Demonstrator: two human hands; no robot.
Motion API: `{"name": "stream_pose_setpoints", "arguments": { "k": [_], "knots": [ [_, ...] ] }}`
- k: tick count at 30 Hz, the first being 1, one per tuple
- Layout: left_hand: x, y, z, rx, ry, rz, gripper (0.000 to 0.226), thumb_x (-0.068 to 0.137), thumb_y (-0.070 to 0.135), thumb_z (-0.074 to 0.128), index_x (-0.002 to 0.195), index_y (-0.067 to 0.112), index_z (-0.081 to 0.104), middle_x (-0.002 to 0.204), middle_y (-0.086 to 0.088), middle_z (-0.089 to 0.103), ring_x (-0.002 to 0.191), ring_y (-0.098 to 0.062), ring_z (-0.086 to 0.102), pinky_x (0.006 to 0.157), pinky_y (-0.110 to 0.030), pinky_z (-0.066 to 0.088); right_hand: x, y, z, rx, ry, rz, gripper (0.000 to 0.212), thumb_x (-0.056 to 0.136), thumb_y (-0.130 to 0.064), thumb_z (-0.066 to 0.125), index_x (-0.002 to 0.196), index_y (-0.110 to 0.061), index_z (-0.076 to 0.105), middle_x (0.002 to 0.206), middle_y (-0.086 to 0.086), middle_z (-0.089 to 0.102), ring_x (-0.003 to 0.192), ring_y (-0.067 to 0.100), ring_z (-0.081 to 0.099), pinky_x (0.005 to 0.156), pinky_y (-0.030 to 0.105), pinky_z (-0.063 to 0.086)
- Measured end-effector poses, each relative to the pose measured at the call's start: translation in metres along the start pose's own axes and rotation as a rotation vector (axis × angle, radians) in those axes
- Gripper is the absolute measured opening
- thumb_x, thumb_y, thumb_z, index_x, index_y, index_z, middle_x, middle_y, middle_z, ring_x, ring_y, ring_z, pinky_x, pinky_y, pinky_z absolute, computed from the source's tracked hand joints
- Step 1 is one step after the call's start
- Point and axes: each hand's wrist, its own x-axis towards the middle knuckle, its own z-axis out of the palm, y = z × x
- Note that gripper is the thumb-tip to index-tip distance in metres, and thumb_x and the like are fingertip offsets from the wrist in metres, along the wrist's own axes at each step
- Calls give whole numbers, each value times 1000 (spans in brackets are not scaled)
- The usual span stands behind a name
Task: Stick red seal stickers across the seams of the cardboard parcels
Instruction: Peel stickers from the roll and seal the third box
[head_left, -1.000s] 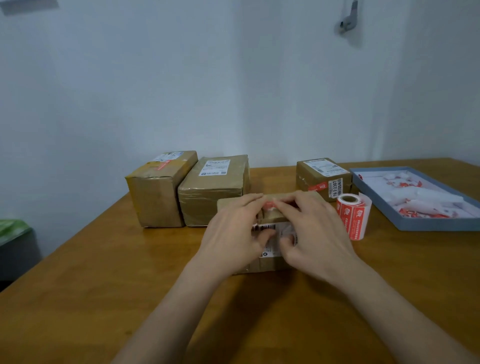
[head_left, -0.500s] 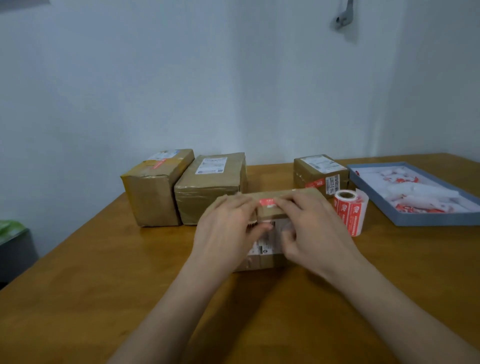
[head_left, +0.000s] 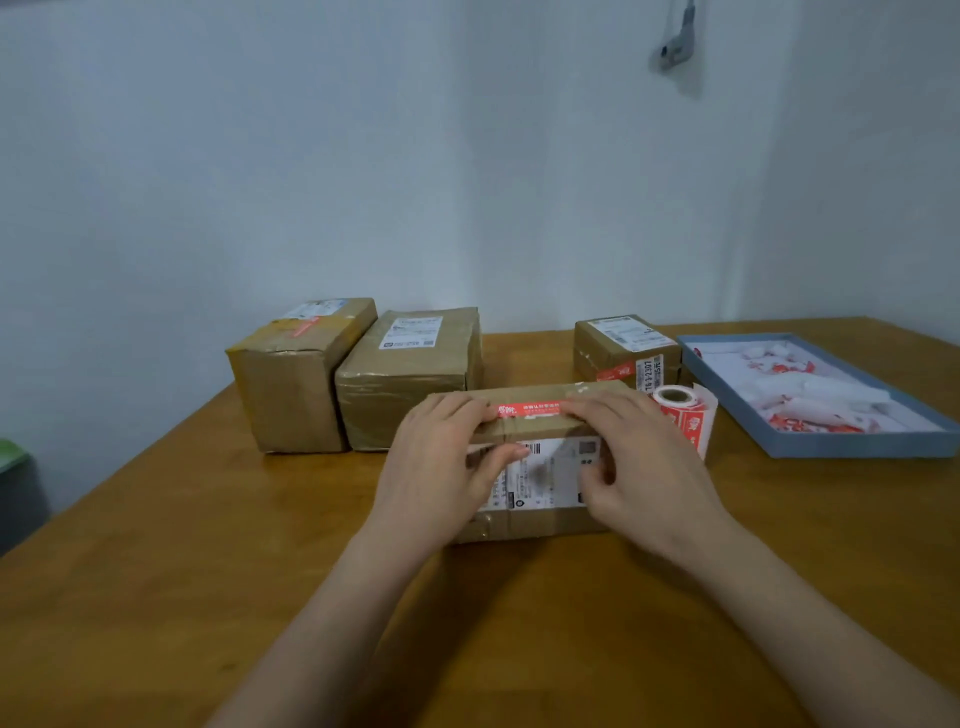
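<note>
- a cardboard parcel (head_left: 540, 514) sits on the wooden desk (head_left: 156, 571) in front of the person, with a white shipping label (head_left: 550, 473) on its near face
- a red seal sticker (head_left: 527, 410) lies flat along the parcel's top near edge, crossing a vertical tape seam
- the left hand (head_left: 441, 467) rests over the parcel's left end, fingers straight and laid on top just beside the sticker's left end, thumb stretched across the near face onto the label
- the right hand (head_left: 639, 467) covers the parcel's right end, fingers flat on top and touching the sticker's right end, thumb down against the near face
- neither hand curls round anything; both lie spread and pressing on the box
- a sticker roll (head_left: 685, 415) stands on the desk just right of the parcel, behind the right hand
- a blue tray (head_left: 852, 446) holding crumpled white and red backing paper lies further right
- three more parcels stand behind: a left box (head_left: 296, 384) with a red sticker on top, a middle box (head_left: 405, 374) touching it, and a small box (head_left: 623, 348) well apart to the right with a red sticker on its front
- a pale wall (head_left: 467, 156) rises behind the desk
</note>
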Motion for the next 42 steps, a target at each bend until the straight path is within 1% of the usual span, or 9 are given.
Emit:
{"name": "stream_pose_setpoints", "arguments": {
  "k": [3,5,10,17,22,26,33,37,42],
  "knots": [
    [-8,-7,9,-213,67,-101,53,85,60,49,126,27,58,136,9,43,128,-6,36,102,-44,45,-9,2,6,241,94,69,61,74,-22,54,134,-20,48,140,-7,44,133,6,30,110,15,16],
    [-14,-11,11,-298,154,-215,63,82,65,45,133,29,47,137,13,29,131,-7,27,102,-40,44,-15,7,7,348,162,160,67,75,-21,55,139,-23,37,145,-6,34,137,8,24,111,22,19],
    [-19,-12,17,-547,215,-518,68,80,68,37,132,24,35,128,6,33,113,-9,43,100,-37,42,-15,18,9,608,101,414,73,90,-20,60,147,-33,17,145,-14,31,129,4,33,105,32,34],
    [-13,-19,21,-555,149,-510,54,88,68,39,137,47,34,133,12,38,119,-5,40,100,-36,37,-9,23,10,549,423,449,27,88,-25,63,108,-21,46,112,0,52,101,9,56,79,24,53],
    [-5,-21,31,-627,32,-772,84,69,89,34,125,30,55,131,1,46,109,-20,57,78,-42,59,-11,22,12,442,263,341,41,96,-30,51,136,-25,48,141,-12,43,132,4,34,109,32,33],
    [3,-13,31,-783,-48,-1039,74,85,69,46,133,13,48,130,-3,48,83,-29,68,53,-32,58,-12,14,20,294,282,353,54,95,-44,39,144,-24,33,151,-5,25,137,5,14,105,26,16],
    [-2,-7,30,-655,-158,-1119,74,89,69,37,139,13,38,126,-9,52,59,-27,71,58,-33,60,-16,11,28,369,131,426,55,94,-53,33,143,-29,27,140,-1,34,106,9,53,83,29,48],
    [-4,-6,33,-701,-105,-1106,57,91,65,36,123,17,39,116,-9,55,67,-29,71,64,-38,61,-20,6,28,305,-6,461,66,84,-69,30,138,-32,20,131,-3,42,103,12,57,73,30,51],
    [-6,1,44,-787,-14,-972,40,96,58,34,104,19,38,112,-3,52,95,-27,65,66,-33,60,-19,8,34,340,-77,435,61,84,-60,53,129,-36,19,120,-8,44,94,11,60,70,29,55]
  ]
}}
